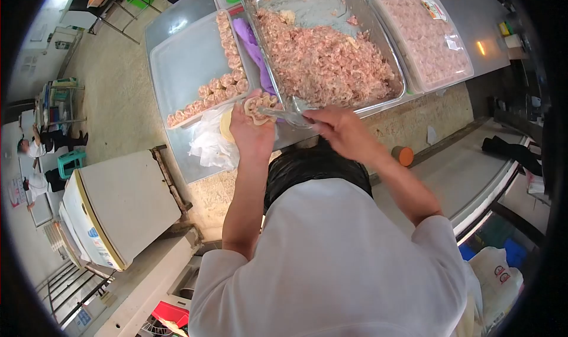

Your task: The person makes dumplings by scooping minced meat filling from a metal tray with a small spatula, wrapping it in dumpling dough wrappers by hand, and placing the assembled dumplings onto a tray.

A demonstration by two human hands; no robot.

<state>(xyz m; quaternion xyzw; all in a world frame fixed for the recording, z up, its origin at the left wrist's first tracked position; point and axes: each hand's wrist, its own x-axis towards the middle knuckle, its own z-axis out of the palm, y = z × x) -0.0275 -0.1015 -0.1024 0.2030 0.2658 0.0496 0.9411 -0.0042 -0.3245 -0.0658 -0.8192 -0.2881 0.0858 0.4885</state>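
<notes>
My left hand (253,136) is closed around an open-topped dumpling (259,108), a pale wrapper gathered about pink meat filling. A stack of round yellowish wrappers (226,126) shows beside this hand, next to crumpled white plastic (212,140). From the right, my right hand (340,131) grips a shiny metal spoon (291,117), its narrow end touching the dumpling's filling. Just beyond both hands stands a deep metal tray (395,71) heaped with ground meat (331,65). Finished dumplings (225,88) line two edges of a shallow translucent tray (177,65) at the left.
A clear lidded container (423,41) packed with dumplings sits right of the meat tray. Purple cloth (251,47) lies between the trays. A white refrigerator (127,201) stands at left; a person (50,142) is farther off. An orange-brown round object (404,156) is near my right forearm.
</notes>
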